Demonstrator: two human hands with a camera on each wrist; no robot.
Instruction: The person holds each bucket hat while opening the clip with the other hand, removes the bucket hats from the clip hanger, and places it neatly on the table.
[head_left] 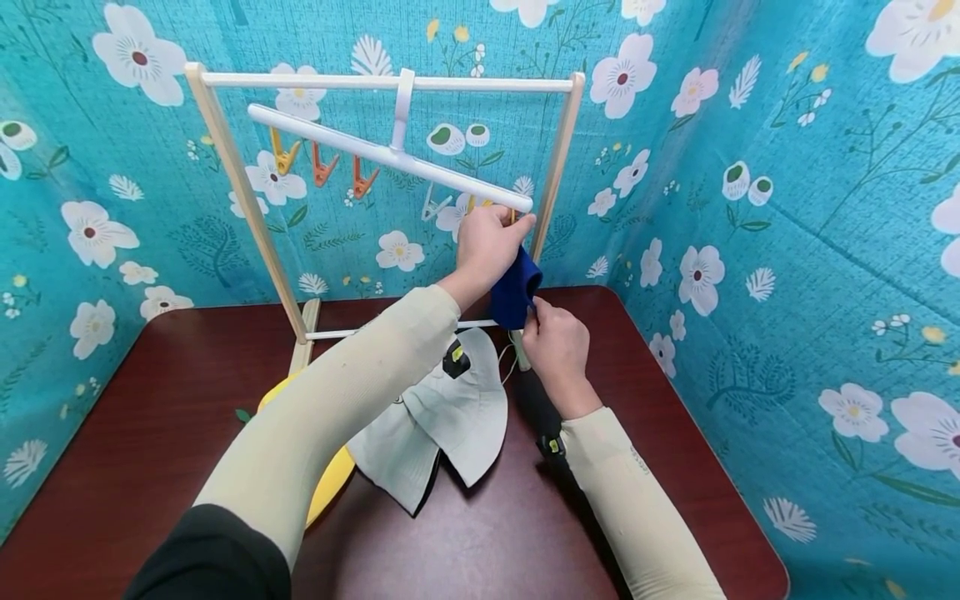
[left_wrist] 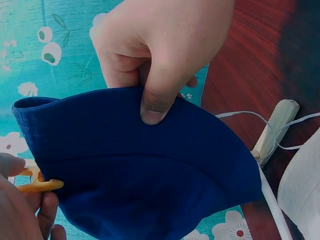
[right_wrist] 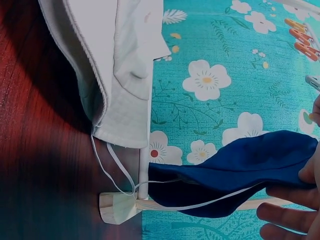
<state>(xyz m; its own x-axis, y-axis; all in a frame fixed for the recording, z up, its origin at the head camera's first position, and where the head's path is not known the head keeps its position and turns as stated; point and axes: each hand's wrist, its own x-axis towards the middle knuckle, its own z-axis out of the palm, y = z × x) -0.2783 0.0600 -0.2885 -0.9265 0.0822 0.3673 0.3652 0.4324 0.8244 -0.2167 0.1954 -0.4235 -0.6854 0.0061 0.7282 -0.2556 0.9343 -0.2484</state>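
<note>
My left hand [head_left: 487, 243] pinches a yellow clothespin [left_wrist: 42, 186] under the low right end of the white hanger bar [head_left: 390, 157]. The clothespin's tip overlaps the edge of a dark blue cloth hat [left_wrist: 130, 170]; whether it bites the cloth I cannot tell. Lower down, my right hand [head_left: 557, 342] pinches the hat between thumb and fingers, with the thumb [left_wrist: 155, 107] flat on the cloth. The hat hangs sideways, and its dark inside and a thin white cord show in the right wrist view.
The bar hangs tilted from a wooden frame [head_left: 247, 200]. Yellow and orange clothespins [head_left: 322, 167] and a pale one [head_left: 435, 204] hang along it. A pale grey hat [head_left: 461, 408] with a cord lies on the table [head_left: 480, 550]. Something yellow [head_left: 330, 487] sits partly under my left arm.
</note>
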